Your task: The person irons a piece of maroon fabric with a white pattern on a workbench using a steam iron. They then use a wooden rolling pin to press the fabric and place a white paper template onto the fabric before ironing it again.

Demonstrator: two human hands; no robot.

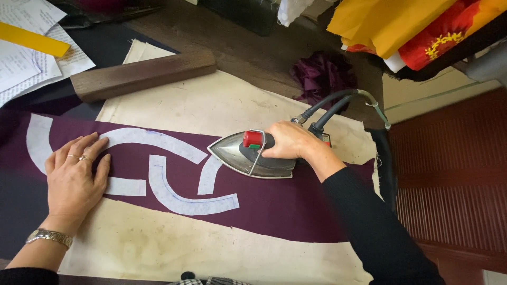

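My right hand (289,141) grips the handle of a metal steam iron (240,155) with a red knob, its tip pointing left. The iron rests on a dark purple fabric strip (274,203) carrying several white curved interfacing pieces (174,196). The iron's tip touches one curved white piece. My left hand (74,171) lies flat on the fabric and white pieces at the left, fingers spread, with rings and a wristwatch.
A stained cream pressing cloth (211,100) covers the table under the fabric. A dark wooden block (142,74) lies at the back. Papers and a yellow ruler (31,39) sit at the top left. The iron's hoses (338,103) arch right; crumpled purple scraps (322,74) and yellow-red fabrics (412,26) lie behind.
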